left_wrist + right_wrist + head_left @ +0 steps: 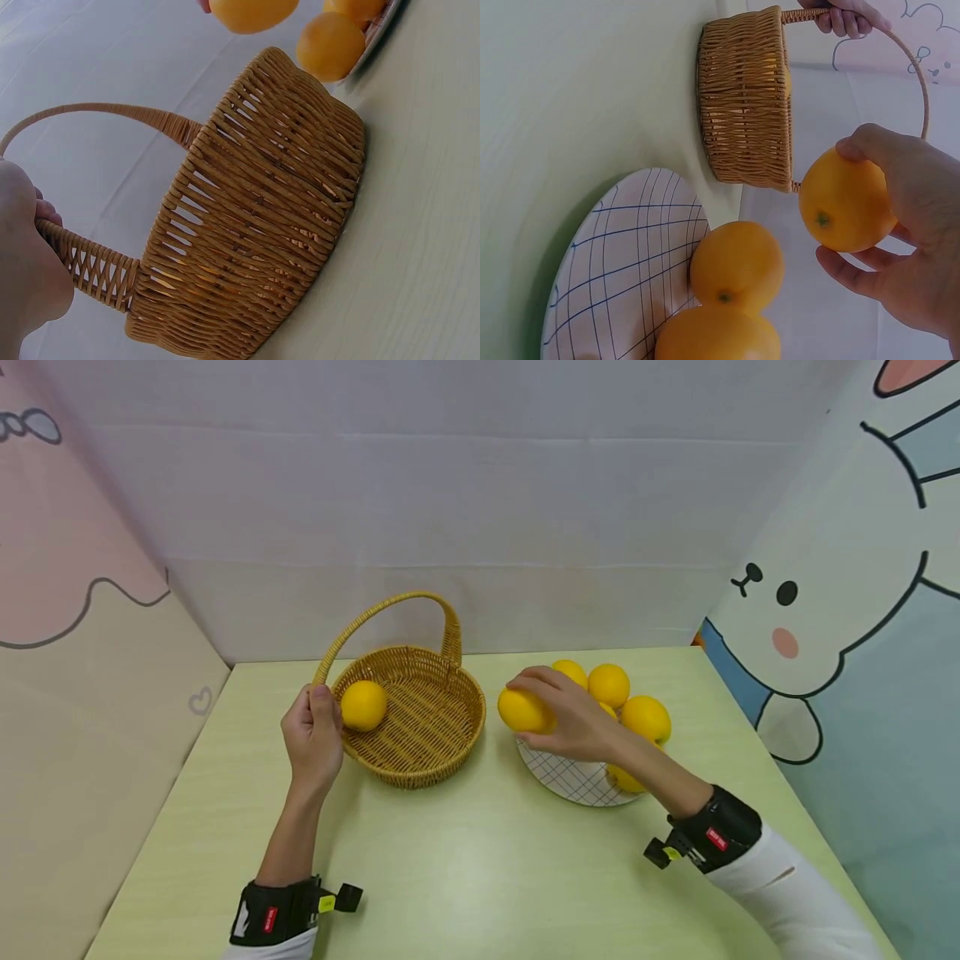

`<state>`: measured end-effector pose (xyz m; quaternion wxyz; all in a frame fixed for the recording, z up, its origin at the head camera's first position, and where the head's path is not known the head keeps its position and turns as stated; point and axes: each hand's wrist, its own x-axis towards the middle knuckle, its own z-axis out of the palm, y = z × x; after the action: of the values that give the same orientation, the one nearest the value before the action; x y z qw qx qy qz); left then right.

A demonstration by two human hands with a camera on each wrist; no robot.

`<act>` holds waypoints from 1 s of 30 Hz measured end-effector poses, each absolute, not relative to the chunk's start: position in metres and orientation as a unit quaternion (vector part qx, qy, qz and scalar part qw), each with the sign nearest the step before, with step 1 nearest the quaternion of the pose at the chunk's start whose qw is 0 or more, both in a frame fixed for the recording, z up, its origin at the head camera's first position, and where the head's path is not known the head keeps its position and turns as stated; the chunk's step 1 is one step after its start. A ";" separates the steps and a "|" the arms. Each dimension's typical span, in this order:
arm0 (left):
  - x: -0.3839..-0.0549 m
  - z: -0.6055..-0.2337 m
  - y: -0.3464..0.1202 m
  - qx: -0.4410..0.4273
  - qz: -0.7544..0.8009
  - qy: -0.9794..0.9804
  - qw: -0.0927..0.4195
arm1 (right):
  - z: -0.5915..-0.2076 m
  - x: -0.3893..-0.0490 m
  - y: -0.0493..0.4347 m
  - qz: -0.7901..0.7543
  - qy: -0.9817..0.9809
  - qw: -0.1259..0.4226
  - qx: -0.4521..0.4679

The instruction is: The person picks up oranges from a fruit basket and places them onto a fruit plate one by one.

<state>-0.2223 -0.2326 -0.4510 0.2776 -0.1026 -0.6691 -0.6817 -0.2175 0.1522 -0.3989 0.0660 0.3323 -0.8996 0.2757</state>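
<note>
My left hand (313,739) grips the handle of a wicker basket (420,768) on its left side. Inside the basket, against the left wall, lies one orange (364,706). My right hand (573,714) holds another orange (522,711) between thumb and fingers, raised over the left edge of a white plate (570,781) with a blue grid pattern. Several more oranges (646,719) sit on the plate, partly hidden behind the right hand and forearm. In the right wrist view, the held orange (847,201) shows its green stem end, apart from the basket.
Basket and plate stand side by side on a pale green table (420,877), basket on the left. A pale wall cloth (450,510) rises behind the table's back edge. Printed side panels (847,635) stand at left and right.
</note>
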 end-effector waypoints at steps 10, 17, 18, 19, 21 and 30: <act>-0.223 -0.452 -0.233 -0.104 -0.684 -0.667 0.277 | -0.404 -0.213 0.171 0.271 -0.905 0.073 0.320; -0.223 -0.452 -0.233 -0.106 -0.688 -0.663 0.276 | -0.410 -0.210 0.177 0.244 -0.908 0.061 0.335; -0.223 -0.453 -0.233 -0.107 -0.688 -0.662 0.277 | -0.412 -0.210 0.178 0.236 -0.908 0.061 0.341; -0.223 -0.453 -0.233 -0.108 -0.688 -0.662 0.277 | -0.414 -0.209 0.179 0.228 -0.907 0.063 0.348; -0.223 -0.452 -0.233 -0.109 -0.688 -0.662 0.278 | -0.419 -0.208 0.180 0.213 -0.906 0.065 0.359; -0.222 -0.450 -0.232 -0.106 -0.678 -0.670 0.282 | -0.438 -0.203 0.183 0.155 -0.902 0.078 0.396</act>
<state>-0.2220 -0.2316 -0.4502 0.2823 -0.1062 -0.6704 -0.6779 -0.2028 0.1830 -0.4381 0.0785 0.3957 -0.9018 0.1551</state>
